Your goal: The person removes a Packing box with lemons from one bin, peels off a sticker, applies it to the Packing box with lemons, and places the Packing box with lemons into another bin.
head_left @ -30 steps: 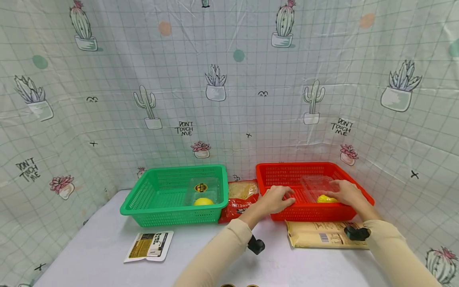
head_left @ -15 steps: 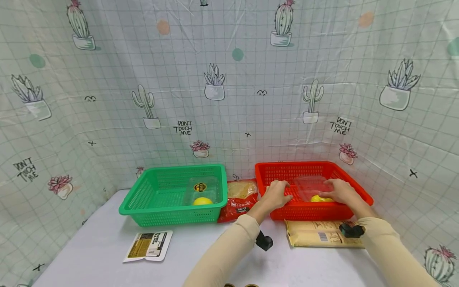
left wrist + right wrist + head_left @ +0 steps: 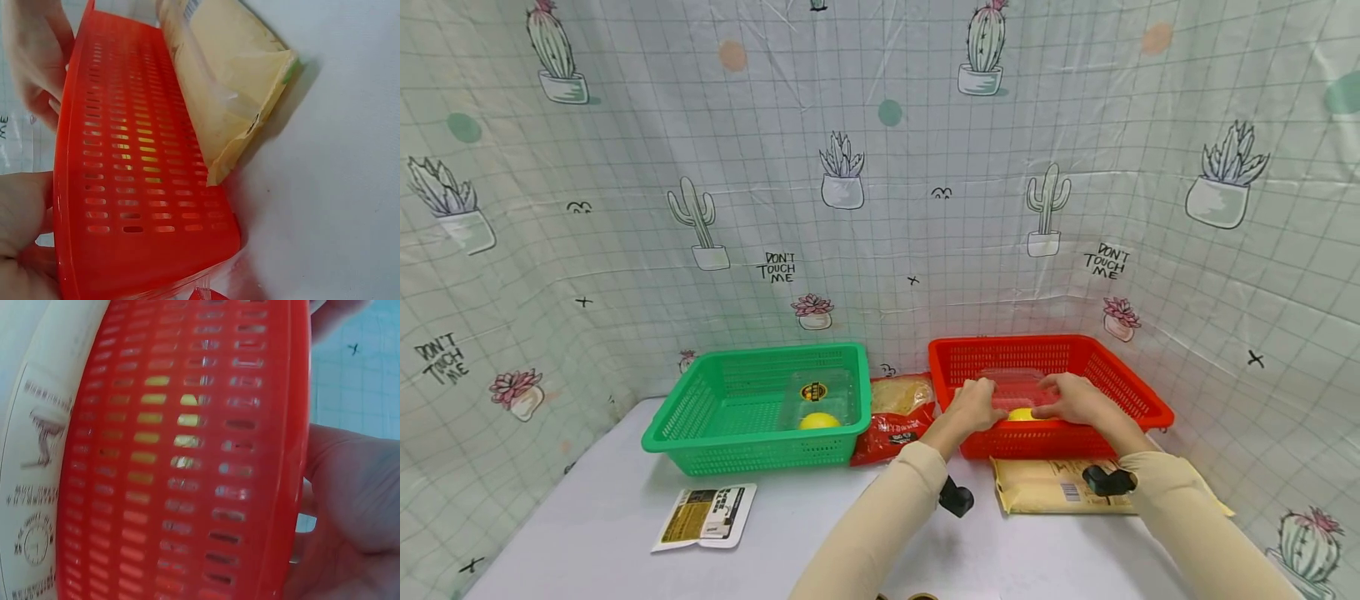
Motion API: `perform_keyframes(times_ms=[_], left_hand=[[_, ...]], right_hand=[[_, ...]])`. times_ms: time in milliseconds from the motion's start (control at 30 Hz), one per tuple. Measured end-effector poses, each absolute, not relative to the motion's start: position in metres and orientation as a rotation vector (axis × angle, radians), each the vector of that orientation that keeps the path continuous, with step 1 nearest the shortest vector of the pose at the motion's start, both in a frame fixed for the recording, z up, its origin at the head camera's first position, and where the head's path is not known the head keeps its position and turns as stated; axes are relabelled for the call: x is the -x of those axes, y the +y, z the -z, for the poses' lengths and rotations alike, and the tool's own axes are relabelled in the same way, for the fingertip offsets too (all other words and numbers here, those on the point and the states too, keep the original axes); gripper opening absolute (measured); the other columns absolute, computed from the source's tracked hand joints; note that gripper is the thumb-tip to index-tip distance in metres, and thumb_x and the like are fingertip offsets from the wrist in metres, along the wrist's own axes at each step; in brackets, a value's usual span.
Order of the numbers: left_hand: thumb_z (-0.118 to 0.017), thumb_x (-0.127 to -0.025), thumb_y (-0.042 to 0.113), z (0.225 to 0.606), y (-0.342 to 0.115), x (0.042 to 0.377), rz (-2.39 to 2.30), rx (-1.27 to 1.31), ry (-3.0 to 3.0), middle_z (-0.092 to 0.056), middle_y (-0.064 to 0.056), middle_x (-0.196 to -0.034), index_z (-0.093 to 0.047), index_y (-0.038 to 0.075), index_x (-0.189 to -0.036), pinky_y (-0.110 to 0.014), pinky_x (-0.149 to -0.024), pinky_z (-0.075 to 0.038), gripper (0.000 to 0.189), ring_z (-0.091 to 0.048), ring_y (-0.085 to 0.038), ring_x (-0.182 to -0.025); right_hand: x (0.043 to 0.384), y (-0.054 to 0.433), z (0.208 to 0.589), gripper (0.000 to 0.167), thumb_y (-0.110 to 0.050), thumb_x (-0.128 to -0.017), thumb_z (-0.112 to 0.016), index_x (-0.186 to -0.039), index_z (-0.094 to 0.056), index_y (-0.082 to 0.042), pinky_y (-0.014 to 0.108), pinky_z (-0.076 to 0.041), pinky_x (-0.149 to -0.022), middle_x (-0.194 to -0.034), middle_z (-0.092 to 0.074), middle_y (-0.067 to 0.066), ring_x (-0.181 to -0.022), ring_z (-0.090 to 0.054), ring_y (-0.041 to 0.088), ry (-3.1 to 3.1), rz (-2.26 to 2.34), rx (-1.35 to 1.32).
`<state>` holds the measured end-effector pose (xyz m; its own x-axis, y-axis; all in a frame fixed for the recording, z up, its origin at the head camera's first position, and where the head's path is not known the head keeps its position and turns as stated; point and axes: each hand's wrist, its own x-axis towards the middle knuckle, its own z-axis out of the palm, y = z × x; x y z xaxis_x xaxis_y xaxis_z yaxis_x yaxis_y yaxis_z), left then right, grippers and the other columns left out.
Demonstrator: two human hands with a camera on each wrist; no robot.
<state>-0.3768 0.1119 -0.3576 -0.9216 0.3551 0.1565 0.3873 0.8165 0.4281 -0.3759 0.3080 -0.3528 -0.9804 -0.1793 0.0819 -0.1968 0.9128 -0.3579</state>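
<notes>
Inside the red basket [image 3: 1120, 423] sits a clear plastic box [image 3: 1017, 383], with a rounded yellow thing [image 3: 1021, 414] at its front. My left hand [image 3: 973, 406] reaches over the front rim at the box's left end, fingers apart and bent downward. On the box's right end lies my right hand [image 3: 1077, 400], its thumb side close to the yellow thing. Both wrist views show the hands past the rim, the left hand [image 3: 25, 215] and the right hand [image 3: 356, 506]; the basket wall hides their fingertips. Through its slots shows yellow.
A green basket [image 3: 752, 443] at left holds another clear box [image 3: 838, 387] and a yellow ball-like thing [image 3: 819, 421]. Between the baskets lies a red packet [image 3: 891, 429]. A beige packet [image 3: 1037, 487] lies before the red basket; a white-and-gold pouch [image 3: 707, 517] lies at front left.
The clear box and the yellow thing have slid left inside the red basket along with my right hand. My left hand stays near the basket's left end, now close to the box.
</notes>
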Motion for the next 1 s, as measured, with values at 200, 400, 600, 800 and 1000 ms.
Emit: perform_keyframes(times_ms=[200, 400, 600, 800, 1000], left_hand=[[-0.073, -0.088, 0.028, 0.3533, 0.1147, 0.3742, 0.723, 0.507, -3.027, -0.067, -0.003, -0.101, -0.067, 0.01, -0.114, -0.025, -0.074, -0.054, 0.032, -0.056, -0.015, -0.081], [-0.072, -0.089, 0.028, 0.3521, 0.1174, 0.3749, 0.715, 0.476, -3.071, -0.063, -0.002, -0.091, -0.068, 0.011, -0.11, -0.027, -0.07, -0.049, 0.027, -0.052, -0.016, -0.08], [-0.072, -0.09, 0.027, 0.3539, 0.1187, 0.3766, 0.739, 0.494, -3.043, -0.071, -0.002, -0.104, -0.069, 0.01, -0.117, -0.025, -0.078, -0.055, 0.033, -0.057, -0.015, -0.08], [-0.073, -0.089, 0.025, 0.3549, 0.1164, 0.376, 0.76, 0.526, -3.016, -0.072, -0.002, -0.11, -0.069, 0.009, -0.119, -0.026, -0.085, -0.055, 0.034, -0.061, -0.014, -0.088], [-0.075, -0.087, 0.023, 0.3556, 0.1136, 0.3758, 0.801, 0.554, -2.968, -0.073, -0.003, -0.115, -0.071, 0.009, -0.118, -0.028, -0.09, -0.055, 0.035, -0.066, -0.017, -0.101]], right_hand=[[0.3781, 0.3029, 0.3526, 0.058, -0.032, -0.089, -0.072, -0.128, -0.057, 0.007, 0.06, -0.049, -0.093, -0.123, -0.06, 0.033, -0.113, -0.056, 0.05, -3.047, -0.576, -0.266], [0.3814, 0.3061, 0.3552, 0.069, -0.036, -0.093, -0.065, -0.137, -0.044, 0.012, 0.064, -0.04, -0.103, -0.139, -0.046, 0.037, -0.127, -0.044, 0.055, -3.132, -0.554, -0.216], [0.3842, 0.3099, 0.3603, 0.071, -0.035, -0.092, -0.066, -0.138, -0.042, 0.013, 0.064, -0.039, -0.103, -0.139, -0.045, 0.038, -0.126, -0.044, 0.054, -3.106, -0.597, -0.246], [0.3829, 0.31, 0.3606, 0.072, -0.037, -0.092, -0.066, -0.137, -0.043, 0.014, 0.065, -0.039, -0.103, -0.138, -0.045, 0.038, -0.127, -0.044, 0.055, -3.101, -0.602, -0.247], [0.3826, 0.3098, 0.3612, 0.073, -0.038, -0.092, -0.066, -0.138, -0.043, 0.013, 0.064, -0.04, -0.103, -0.139, -0.046, 0.037, -0.127, -0.044, 0.054, -3.084, -0.623, -0.231]])
